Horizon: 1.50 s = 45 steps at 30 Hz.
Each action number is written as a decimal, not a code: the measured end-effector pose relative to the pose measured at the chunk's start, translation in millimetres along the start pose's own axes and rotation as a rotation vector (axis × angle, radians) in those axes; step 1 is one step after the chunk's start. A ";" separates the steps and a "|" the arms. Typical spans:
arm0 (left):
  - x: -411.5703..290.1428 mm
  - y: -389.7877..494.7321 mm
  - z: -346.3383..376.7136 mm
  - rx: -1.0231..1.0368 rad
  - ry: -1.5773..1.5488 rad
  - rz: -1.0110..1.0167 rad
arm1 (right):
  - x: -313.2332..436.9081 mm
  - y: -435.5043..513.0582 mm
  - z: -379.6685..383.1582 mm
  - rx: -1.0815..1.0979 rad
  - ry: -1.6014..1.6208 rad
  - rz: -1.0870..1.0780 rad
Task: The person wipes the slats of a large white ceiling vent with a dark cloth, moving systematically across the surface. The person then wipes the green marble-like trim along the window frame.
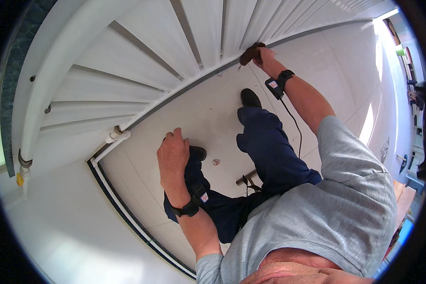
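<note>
My right hand point(265, 58) grips a dark brown cloth point(251, 54) and holds it against the bottom edge of the white radiator point(206, 32), by the dark baseboard. Part of the cloth hides the radiator's lower rail there. My left hand point(173, 156) is above my left knee, back of the hand up and fingers bent. Its palm side is hidden, so whether it touches the trouser leg or holds anything is unclear. Each wrist wears a black strap with a small box; a cable hangs from the right one.
A white pipe point(110, 147) joins the radiator's lower corner and runs along the wall base. A yellow valve handle point(20, 179) sits at far left. On the tiled floor point(213, 120) lies a small crumpled scrap point(216, 162). A stool leg point(246, 177) shows between my legs.
</note>
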<state>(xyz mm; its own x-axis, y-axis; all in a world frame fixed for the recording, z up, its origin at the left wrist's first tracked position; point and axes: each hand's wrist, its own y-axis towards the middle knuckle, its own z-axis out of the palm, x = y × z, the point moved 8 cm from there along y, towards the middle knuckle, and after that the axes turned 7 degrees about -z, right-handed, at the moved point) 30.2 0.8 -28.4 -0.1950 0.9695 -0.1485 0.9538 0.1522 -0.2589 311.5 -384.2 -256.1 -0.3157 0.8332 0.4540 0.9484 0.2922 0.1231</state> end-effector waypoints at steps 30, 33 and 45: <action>-2.0 -0.4 -2.7 0.003 -0.044 0.003 | 118.3 -6.1 67.6 0.224 1.058 0.496; 2.3 2.4 0.5 0.069 -0.042 -0.043 | 106.6 -14.6 66.0 0.132 1.145 0.856; 12.1 -2.7 -0.7 0.069 -0.082 -0.061 | 191.9 7.0 52.0 0.394 0.080 -0.577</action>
<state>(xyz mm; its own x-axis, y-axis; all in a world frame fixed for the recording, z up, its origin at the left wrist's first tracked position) 25.4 12.2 -28.9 -0.2730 0.9395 -0.2069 0.9222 0.1943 -0.3345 256.0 -197.9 -214.0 -0.7476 0.4616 0.4774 0.5441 0.8380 0.0419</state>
